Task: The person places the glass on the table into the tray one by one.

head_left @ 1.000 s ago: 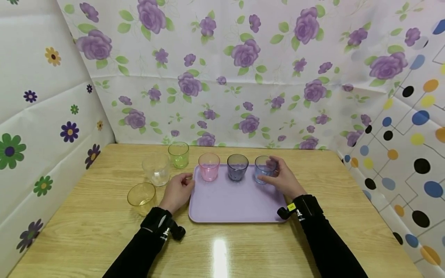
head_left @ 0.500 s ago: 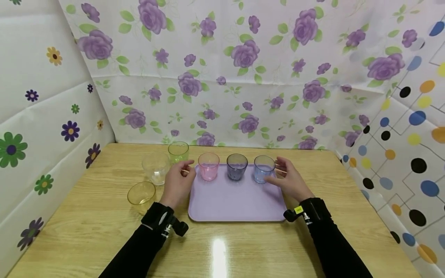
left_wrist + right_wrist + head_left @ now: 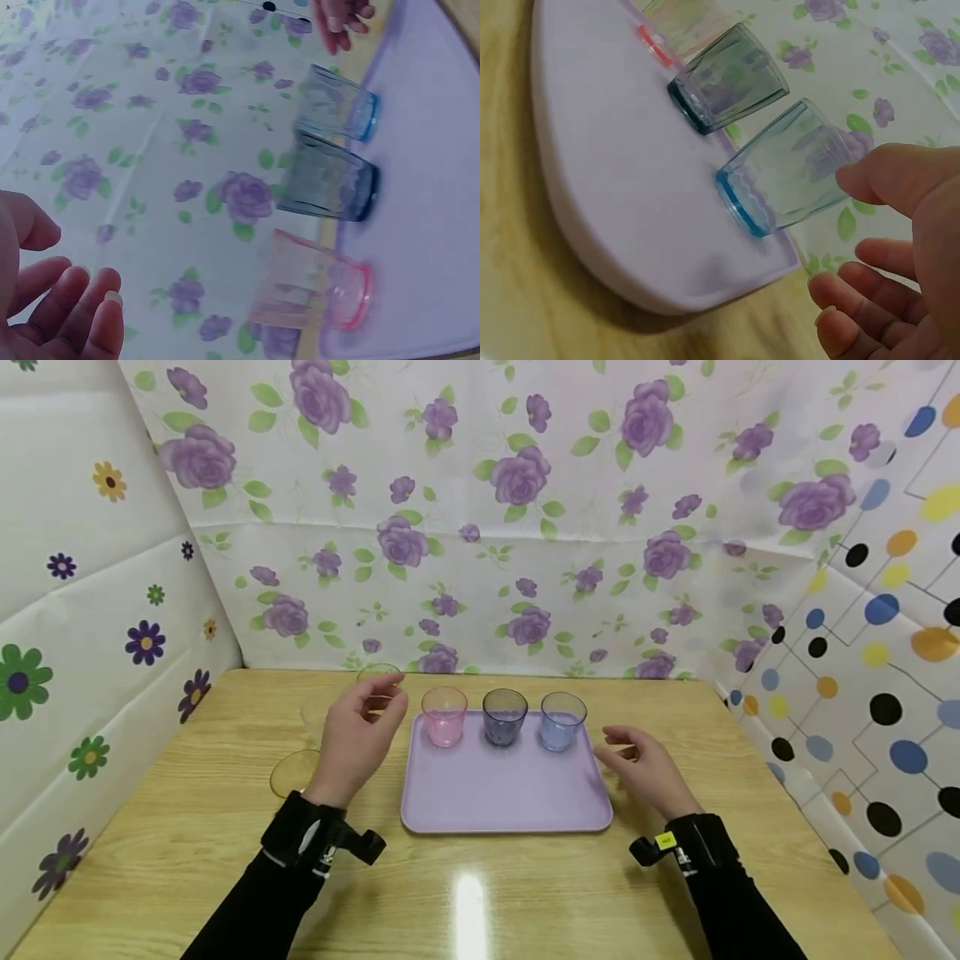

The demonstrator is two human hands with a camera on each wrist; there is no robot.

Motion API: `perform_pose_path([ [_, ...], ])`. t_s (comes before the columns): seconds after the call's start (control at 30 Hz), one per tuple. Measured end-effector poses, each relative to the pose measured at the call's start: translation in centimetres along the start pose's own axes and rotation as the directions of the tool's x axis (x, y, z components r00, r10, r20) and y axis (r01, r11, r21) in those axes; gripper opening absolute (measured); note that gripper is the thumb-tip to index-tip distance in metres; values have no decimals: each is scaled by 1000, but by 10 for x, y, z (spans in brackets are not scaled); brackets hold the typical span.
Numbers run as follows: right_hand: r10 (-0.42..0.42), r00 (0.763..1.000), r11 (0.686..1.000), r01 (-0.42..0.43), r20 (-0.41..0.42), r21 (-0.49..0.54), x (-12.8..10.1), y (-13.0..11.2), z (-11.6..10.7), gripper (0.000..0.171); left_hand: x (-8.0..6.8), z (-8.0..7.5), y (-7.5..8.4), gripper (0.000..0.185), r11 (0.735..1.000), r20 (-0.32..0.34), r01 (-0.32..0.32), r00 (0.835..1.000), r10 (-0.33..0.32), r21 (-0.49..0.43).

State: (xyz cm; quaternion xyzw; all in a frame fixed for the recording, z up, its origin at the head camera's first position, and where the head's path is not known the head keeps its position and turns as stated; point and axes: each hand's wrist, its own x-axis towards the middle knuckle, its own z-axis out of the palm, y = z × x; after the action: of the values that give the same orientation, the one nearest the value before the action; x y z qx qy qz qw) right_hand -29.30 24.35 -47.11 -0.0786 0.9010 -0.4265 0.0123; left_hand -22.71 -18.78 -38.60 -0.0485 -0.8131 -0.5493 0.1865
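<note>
1. Now the right hand (image 3: 647, 766) has drawn back off the clear blue plastic cup (image 3: 561, 721), fingers loose, holding nothing, beside the right edge of the lilac plastic tray (image 3: 507, 793).
2. Meanwhile the left hand (image 3: 356, 740) has risen, fingers apart and empty, over the green cup (image 3: 377, 675) off the tray's left edge.
3. Blue cup stands upright at the tray's back edge, beside a dark purple cup (image 3: 503, 717) and a pink cup (image 3: 444, 716).
4. Left of the tray on the wooden desk (image 3: 187, 852), a clear cup (image 3: 315, 712) and a yellow cup (image 3: 291, 771) sit partly hidden behind the raised hand.

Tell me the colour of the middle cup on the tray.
The middle cup is a dark, smoky blue-purple, see-through; the head view shows it best, between the other two.
</note>
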Motion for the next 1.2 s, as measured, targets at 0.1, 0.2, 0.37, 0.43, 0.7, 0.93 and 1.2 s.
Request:
perform_pose_path([
  [0.1,5,1000,1000,-5,-1,-21,-4,1,1,65,-2,-10,10,39,1000,-3,-6,1000,6,1],
  [0.2,23,1000,999,-23,-6,-23,-8,1,3,60,-5,-19,17,40,1000,-8,-9,1000,9,2],
  [0.37,48,999,999,-48,1,-3,-13,1,8,54,-10,-34,26,41,1000,-35,-19,999,19,1],
  [0.43,55,998,998,-55,9,-4,-15,1,11,53,-12,-40,28,41,1000,-51,-28,998,28,-10],
  [0.7,54,999,995,-54,5,-83,-19,12,19,50,-22,-73,20,44,1000,-112,-5,994,4,-6],
  [0.93,36,999,991,-37,-6,-130,-18,14,21,46,-30,-96,-1,51,998,-129,57,990,-60,-23],
  [1.2,42,999,992,-42,-5,-123,-20,14,23,46,-39,-104,-20,56,996,-97,87,991,-90,-36],
])
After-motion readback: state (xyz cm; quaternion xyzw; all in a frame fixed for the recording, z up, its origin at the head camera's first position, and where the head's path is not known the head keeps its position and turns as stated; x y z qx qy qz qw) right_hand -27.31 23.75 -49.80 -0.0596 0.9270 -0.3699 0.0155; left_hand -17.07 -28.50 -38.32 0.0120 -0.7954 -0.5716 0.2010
